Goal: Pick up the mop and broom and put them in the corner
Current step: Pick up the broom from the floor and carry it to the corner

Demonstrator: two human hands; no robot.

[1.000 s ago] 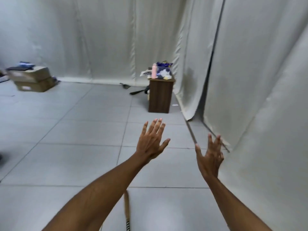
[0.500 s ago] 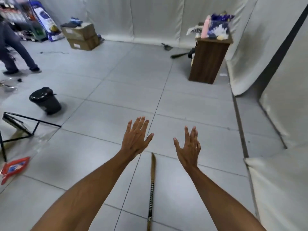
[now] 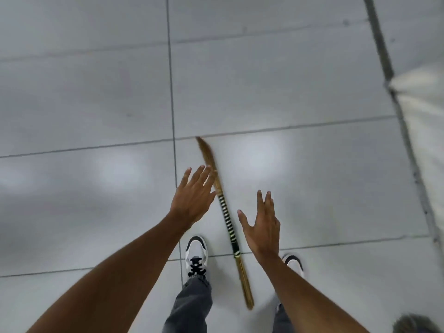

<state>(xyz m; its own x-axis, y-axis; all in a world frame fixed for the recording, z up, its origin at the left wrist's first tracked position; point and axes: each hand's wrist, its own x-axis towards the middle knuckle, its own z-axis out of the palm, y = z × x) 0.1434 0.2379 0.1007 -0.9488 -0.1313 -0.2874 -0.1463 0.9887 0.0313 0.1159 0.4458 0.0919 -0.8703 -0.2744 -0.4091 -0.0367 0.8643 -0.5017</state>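
A thin straw-coloured broom [image 3: 227,225] lies flat on the grey tiled floor, with a black-and-pale striped wrap along its middle. It runs from a tile joint ahead of me back to a spot between my feet. My left hand [image 3: 193,197] hovers just left of the broom, fingers spread, holding nothing. To the right of the striped part floats my right hand [image 3: 262,228], also spread and holding nothing. At the bottom right corner a grey stringy clump [image 3: 415,324] shows, possibly the mop head; I cannot tell.
My two white-and-black shoes [image 3: 196,254] stand on either side of the broom's near end. A white curtain [image 3: 422,109] hangs at the right edge beside a dark floor strip [image 3: 403,126]. Bare tiles [image 3: 84,97] stretch ahead and to the left.
The view has tilted from the room down to the floor at my feet. The whole broom now shows, and both hands have dropped close over it, one on each side.
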